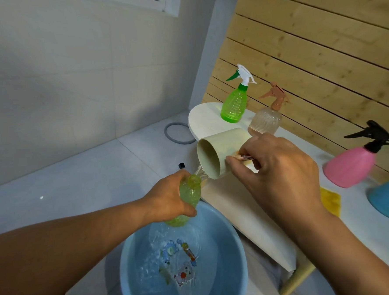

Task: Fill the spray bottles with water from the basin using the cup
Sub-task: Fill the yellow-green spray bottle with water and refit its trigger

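Both hands busy: left point(169, 200) gripping open green bottle point(187, 200) over basin point(128, 265), right point(276, 165) clasping tipped cup point(214, 153), water pouring

Basin point(235, 240): smooth blue plastic, slight sheen, printed figures on its floor. Cup point(225, 145): matt cream, smooth, with a shiny metallic handle. Held bottle point(189, 193): translucent green ribbed plastic. Bottle on table point(234, 104): glossy green ribbed plastic. Clear ribbed bottle point(265, 122): plastic or glass, cannot tell. Wall point(319, 48): knotty wood slats, matt.
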`<state>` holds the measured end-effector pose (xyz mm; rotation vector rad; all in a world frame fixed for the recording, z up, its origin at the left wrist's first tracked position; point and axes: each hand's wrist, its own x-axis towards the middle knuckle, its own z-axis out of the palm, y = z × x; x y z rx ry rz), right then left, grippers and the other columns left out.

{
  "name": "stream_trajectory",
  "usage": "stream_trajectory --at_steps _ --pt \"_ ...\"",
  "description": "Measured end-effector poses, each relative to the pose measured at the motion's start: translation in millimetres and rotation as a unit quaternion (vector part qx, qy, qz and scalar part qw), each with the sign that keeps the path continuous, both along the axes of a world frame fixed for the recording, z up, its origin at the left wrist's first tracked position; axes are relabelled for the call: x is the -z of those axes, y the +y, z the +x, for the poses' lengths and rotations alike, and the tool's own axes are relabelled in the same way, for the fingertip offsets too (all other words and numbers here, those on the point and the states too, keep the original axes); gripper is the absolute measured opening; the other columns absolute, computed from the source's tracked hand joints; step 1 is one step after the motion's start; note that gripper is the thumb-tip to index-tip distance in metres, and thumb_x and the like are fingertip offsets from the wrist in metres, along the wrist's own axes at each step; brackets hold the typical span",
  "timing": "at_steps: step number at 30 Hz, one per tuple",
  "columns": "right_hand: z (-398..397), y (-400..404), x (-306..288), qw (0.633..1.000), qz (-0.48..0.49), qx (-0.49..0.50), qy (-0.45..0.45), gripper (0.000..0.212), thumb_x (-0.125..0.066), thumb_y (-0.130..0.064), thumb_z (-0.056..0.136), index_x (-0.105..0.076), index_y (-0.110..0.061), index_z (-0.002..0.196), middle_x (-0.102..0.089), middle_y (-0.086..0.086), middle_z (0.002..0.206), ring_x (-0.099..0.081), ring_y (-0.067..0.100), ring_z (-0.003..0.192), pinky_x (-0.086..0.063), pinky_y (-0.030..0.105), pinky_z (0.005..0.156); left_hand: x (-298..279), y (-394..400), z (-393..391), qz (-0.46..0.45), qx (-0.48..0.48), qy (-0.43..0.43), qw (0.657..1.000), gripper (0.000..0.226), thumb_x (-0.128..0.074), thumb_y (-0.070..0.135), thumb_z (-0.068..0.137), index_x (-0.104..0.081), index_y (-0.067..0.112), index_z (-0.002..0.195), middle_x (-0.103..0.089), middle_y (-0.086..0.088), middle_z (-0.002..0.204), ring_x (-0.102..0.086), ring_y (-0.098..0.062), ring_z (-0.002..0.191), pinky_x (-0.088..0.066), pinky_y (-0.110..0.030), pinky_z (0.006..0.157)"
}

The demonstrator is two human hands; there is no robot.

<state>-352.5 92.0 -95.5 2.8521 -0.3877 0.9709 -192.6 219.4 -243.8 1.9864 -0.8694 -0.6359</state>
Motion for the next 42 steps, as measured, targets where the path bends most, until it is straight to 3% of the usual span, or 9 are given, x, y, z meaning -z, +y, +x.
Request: stream_trajectory --at_steps 8,13,16,20,24,28,33,36,42 --pt "-1.2 7.2 1.9 0.996 -0.08 -0.034 -0.014 0.026 -0.066 -0.04 0.093 -0.065 -0.021 0.077 -0.057 -0.002 0.074 -0.056 0.026 0.07 -0.042 0.033 0.047 1.9 -0.9 0.4 -0.009 -0.001 0.01 1.0 0.073 -0.097 0.027 0.066 -0.052 0.039 0.123 -0.064 0.008 0.113 -0.063 -0.011 0.102 -0.058 -0.031 0.082" --pt "-1.7 8.7 6.1 0.989 -0.136 -0.057 -0.013 0.025 -0.066 -0.037 0.095 -0.065 -0.02 0.076 -0.056 0.0 0.072 -0.055 0.027 0.066 -0.033 0.03 0.049 3.5 -1.6 0.3 -0.015 -0.007 0.017 1.0 0.076 -0.097 0.031 0.063 -0.053 0.042 0.123 -0.064 0.009 0.114 -0.063 -0.013 0.104 -0.059 -0.033 0.084" --pt "-0.4 5.2 11.0 0.997 -0.067 -0.028 0.001 0.025 -0.066 -0.042 0.094 -0.065 -0.023 0.078 -0.058 -0.003 0.074 -0.057 0.024 0.069 -0.035 0.029 0.049 2.1 -1.8 0.3 -0.013 -0.014 0.031 0.999 0.08 -0.098 0.03 0.061 -0.053 0.041 0.126 -0.064 0.009 0.114 -0.065 -0.015 0.105 -0.06 -0.036 0.085" --pt "5.0 -9.5 20.5 0.995 0.093 0.045 0.009 0.031 -0.064 -0.053 0.092 -0.061 -0.025 0.08 -0.058 -0.006 0.076 -0.054 0.022 0.07 -0.037 0.032 0.056 -1.2 1.2 -0.6 -0.013 -0.03 0.073 0.997 0.085 -0.098 0.023 0.063 -0.051 0.037 0.133 -0.064 0.008 0.114 -0.066 -0.011 0.101 -0.058 -0.028 0.074" --pt "13.8 -28.0 42.0 0.964 0.243 0.1 0.037 0.038 -0.061 -0.058 0.09 -0.058 -0.022 0.078 -0.062 -0.005 0.072 -0.057 0.024 0.074 -0.038 0.035 0.062 -6.1 6.2 -2.1 -0.029 -0.054 0.111 0.992 0.076 -0.095 0.011 0.067 -0.055 0.032 0.128 -0.067 0.005 0.109 -0.067 -0.01 0.094 -0.056 -0.022 0.064" --pt "27.1 -44.3 81.5 0.924 0.344 0.143 0.092 0.042 -0.06 -0.061 0.09 -0.062 -0.021 0.077 -0.065 -0.004 0.071 -0.062 0.023 0.075 -0.047 0.036 0.065 -10.4 10.8 -1.6 -0.038 -0.076 0.122 0.989 0.07 -0.093 0.009 0.068 -0.056 0.032 0.123 -0.066 0.004 0.107 -0.066 -0.011 0.092 -0.059 -0.028 0.067" --pt "40.0 -63.9 167.4 0.859 0.394 0.177 0.275 0.036 -0.057 -0.049 0.094 -0.063 -0.017 0.079 -0.067 0.001 0.081 -0.064 0.025 0.08 -0.045 0.031 0.068 -13.4 16.1 -2.4 -0.063 -0.083 0.123 0.987 0.064 -0.092 0.009 0.068 -0.057 0.039 0.113 -0.067 0.002 0.109 -0.069 -0.013 0.094 -0.063 -0.035 0.076" --pt "40.8 -68.1 224.8 0.831 0.402 0.182 0.339 0.027 -0.054 -0.036 0.094 -0.066 -0.014 0.086 -0.069 0.004 0.092 -0.066 0.025 0.09 -0.045 0.028 0.073 -15.4 13.3 -4.6 -0.072 -0.085 0.122 0.986 0.062 -0.092 0.009 0.068 -0.057 0.039 0.11 -0.067 0.001 0.107 -0.069 -0.016 0.094 -0.063 -0.039 0.078" --pt "29.8 -69.4 300.3 0.843 0.316 0.16 0.406 0.021 -0.045 -0.027 0.099 -0.063 -0.023 0.089 -0.071 0.001 0.102 -0.067 0.021 0.1 -0.042 0.027 0.072 -8.1 5.5 -9.2 -0.07 -0.092 0.121 0.986 0.062 -0.091 0.009 0.068 -0.057 0.04 0.109 -0.066 0.006 0.107 -0.067 -0.009 0.092 -0.058 -0.022 0.065"
